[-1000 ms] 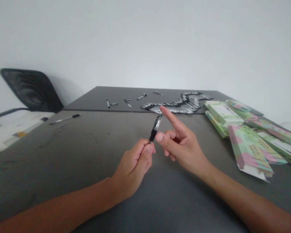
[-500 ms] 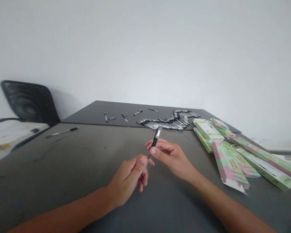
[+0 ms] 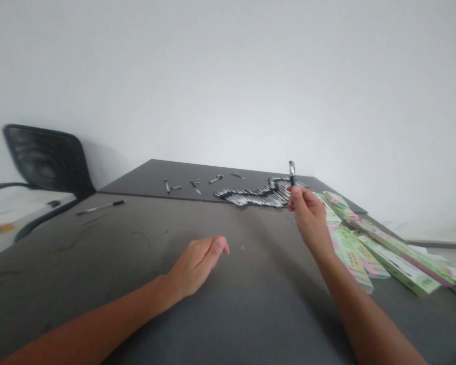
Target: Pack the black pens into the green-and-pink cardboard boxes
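Pen [image 3: 292, 173] stands upright in the air, its silver end up, above the right side of the dark grey surface [image 3: 99, 243]. Farthest left, a black mesh chair [image 3: 47, 159] sits beyond the surface, and a lone pen [image 3: 101, 206] lies near the edge. The left hand [image 3: 199, 264] is empty and half-open, fingers loosely curled. Beyond it lie scattered pens [image 3: 193, 185] and a long winding row of pens [image 3: 254, 196]. The right hand [image 3: 307, 213] pinches the upright pen between thumb and fingers. Green-and-pink cardboard boxes [image 3: 395, 258] lie heaped farther right.
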Demonstrator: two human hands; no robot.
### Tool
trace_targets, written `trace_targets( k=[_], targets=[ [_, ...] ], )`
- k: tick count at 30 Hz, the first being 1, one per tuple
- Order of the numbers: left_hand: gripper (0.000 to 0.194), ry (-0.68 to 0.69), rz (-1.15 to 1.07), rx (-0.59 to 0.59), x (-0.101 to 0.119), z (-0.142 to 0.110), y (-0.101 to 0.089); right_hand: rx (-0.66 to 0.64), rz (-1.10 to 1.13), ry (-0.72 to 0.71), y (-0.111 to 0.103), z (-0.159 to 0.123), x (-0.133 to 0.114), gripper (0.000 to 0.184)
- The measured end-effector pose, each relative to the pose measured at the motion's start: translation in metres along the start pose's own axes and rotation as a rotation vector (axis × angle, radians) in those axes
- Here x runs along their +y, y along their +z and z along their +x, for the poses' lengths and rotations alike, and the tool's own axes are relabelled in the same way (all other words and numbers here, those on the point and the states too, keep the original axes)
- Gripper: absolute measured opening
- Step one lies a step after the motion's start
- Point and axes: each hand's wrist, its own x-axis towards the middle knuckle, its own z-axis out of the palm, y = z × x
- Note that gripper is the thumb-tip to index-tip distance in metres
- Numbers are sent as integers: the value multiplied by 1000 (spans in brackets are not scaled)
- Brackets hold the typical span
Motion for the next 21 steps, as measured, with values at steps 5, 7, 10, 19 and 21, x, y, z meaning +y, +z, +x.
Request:
trace_targets(
  k=[5, 7, 10, 19, 21],
  targets=[
    [56, -31, 113, 51, -4, 9, -4, 16, -264, -9, -31, 41, 7, 60],
    [55, -58, 129, 57, -9, 13, -4, -102, -369, -6, -42, 60, 11, 54],
    [54, -95, 124, 72, -14, 16, -3, -272, -548, 22, -54, 89, 23, 43],
    [55, -270, 186, 53, -20, 20, -3, -471, -948, 188, -69, 189, 128, 35],
    [57, -331, 204, 55, -28, 20, -3, -493, -1006, 228, -70, 214, 158, 34]
  ],
)
